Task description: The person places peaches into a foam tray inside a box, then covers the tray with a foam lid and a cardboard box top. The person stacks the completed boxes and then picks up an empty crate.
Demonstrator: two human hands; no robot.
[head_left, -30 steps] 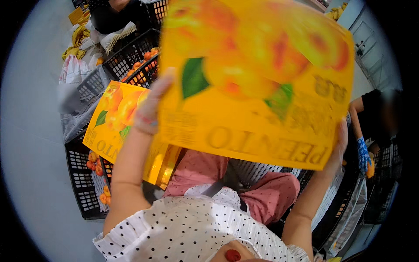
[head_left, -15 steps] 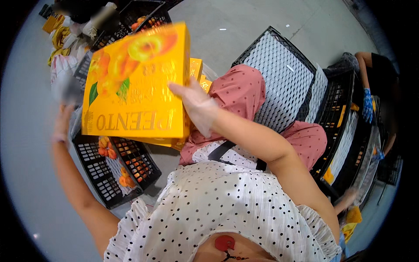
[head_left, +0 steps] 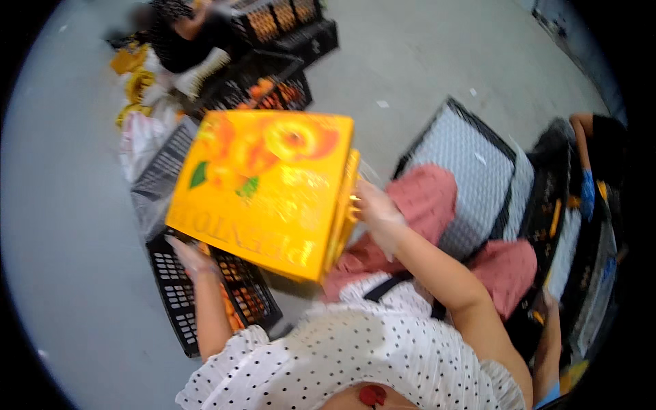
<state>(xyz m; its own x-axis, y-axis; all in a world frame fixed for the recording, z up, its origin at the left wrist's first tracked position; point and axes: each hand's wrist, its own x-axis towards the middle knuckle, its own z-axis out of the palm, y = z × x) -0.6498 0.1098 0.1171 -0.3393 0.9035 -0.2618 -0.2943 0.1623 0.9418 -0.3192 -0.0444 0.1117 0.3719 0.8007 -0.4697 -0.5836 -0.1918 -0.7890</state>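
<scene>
A yellow fruit box with peaches pictured on its lid is in front of me, tilted. More yellow cardboard shows along its right side; whether this is a second box I cannot tell. My right hand, in a thin clear glove, grips the box's right side, its fingertips partly hidden. At the lower left corner my left hand is stretched out, also gloved, fingers extended near the box's edge. Under that hand stands a black crate with orange-red peaches.
A black crate with white foam netting stands right of my knees. Crates of fruit lie ahead, near a seated person and white bags. At the right, co-workers' arms reach over black crates.
The box appears lower and further right, turned clockwise. My left hand has come in from the far left to its lower left corner. My right hand has shifted from the lid's edge to the side.
</scene>
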